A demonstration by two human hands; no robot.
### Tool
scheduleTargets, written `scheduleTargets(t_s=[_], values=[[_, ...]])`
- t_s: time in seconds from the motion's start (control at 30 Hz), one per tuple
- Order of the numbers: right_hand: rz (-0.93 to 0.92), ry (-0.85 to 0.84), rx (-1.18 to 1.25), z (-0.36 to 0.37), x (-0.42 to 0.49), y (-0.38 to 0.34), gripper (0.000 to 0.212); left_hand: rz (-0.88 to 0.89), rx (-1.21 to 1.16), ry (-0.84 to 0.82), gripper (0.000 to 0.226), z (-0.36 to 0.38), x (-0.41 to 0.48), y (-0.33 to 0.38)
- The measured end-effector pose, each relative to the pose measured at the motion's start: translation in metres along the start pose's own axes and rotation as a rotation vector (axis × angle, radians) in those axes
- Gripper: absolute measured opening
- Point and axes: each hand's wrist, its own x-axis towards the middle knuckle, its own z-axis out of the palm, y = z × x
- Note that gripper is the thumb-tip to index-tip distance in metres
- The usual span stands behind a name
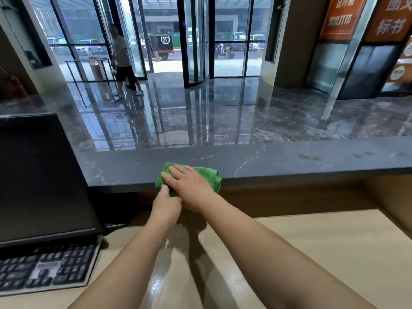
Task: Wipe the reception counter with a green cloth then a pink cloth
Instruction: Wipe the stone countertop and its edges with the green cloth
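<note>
Cloth: green cloth (213, 176), folded, on the near edge of the dark marble counter (289, 159) at center frame, its front lip drooping over.
Right hand: right hand (187, 184) lies flat on the cloth, fingers straight, pressing down.
Left hand: left hand (166, 205) just below, fingers curled, pinching the cloth's lower left edge.
Writing: "SF" on a delivery cart (161, 44), upper center; "标书" on an orange sign (389, 18), upper right.

Cloth (210, 176) on counter (289, 161) edge (monitor (40, 175) at left).
</note>
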Motion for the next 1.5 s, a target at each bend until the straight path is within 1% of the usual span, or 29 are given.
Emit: scheduleTargets(t_s=[0.13,0.33,0.57,0.7,0.77,0.83,0.9,1.0,1.07,1.17,1.27,1.33,1.4,1.5], values=[[-0.030,-0.051,0.030,-0.003,-0.002,0.007,0.071,-0.010,0.046,0.042,0.066,0.007,-0.005,0.008],[-0.058,-0.069,0.091,-0.008,-0.027,0.043,0.070,-0.027,0.137,0.101,0.057,0.051,-0.013,0.027],[-0.086,-0.061,0.123,-0.007,-0.084,0.127,0.068,-0.080,0.158,0.141,0.060,0.149,-0.038,0.061],[-0.083,-0.089,0.138,-0.013,-0.123,0.180,0.066,-0.109,0.183,0.110,0.062,0.210,-0.053,0.089],[-0.081,-0.108,0.137,-0.016,-0.143,0.205,0.066,-0.091,0.153,0.109,0.061,0.238,-0.059,0.099],[-0.059,-0.111,0.144,-0.018,-0.163,0.232,0.064,-0.043,0.085,0.133,0.053,0.265,-0.070,0.109],[-0.009,-0.107,0.138,-0.020,-0.179,0.253,0.062,0.024,0.032,0.133,0.040,0.286,-0.079,0.117],[0.094,-0.115,0.137,-0.028,-0.208,0.293,0.056,0.102,0.079,0.074,0.035,0.321,-0.091,0.137],[0.188,-0.128,0.185,-0.032,-0.227,0.319,0.053,0.124,0.153,0.033,0.039,0.337,-0.096,0.147],[0.333,-0.141,0.153,-0.035,-0.260,0.361,0.053,0.121,0.236,-0.004,0.053,0.345,-0.100,0.148],[0.510,-0.144,0.102,-0.039,-0.291,0.398,0.053,0.138,0.383,0.039,0.054,0.337,-0.098,0.143],[0.606,-0.148,0.086,-0.039,-0.300,0.409,0.053,0.176,0.531,0.108,0.051,0.326,-0.094,0.142],[0.662,-0.111,0.051,-0.034,-0.295,0.405,0.049,0.198,0.612,0.152,0.050,0.313,-0.087,0.141],[0.704,-0.082,0.040,-0.027,-0.274,0.384,0.050,0.200,0.692,0.140,0.050,0.294,-0.073,0.140]])
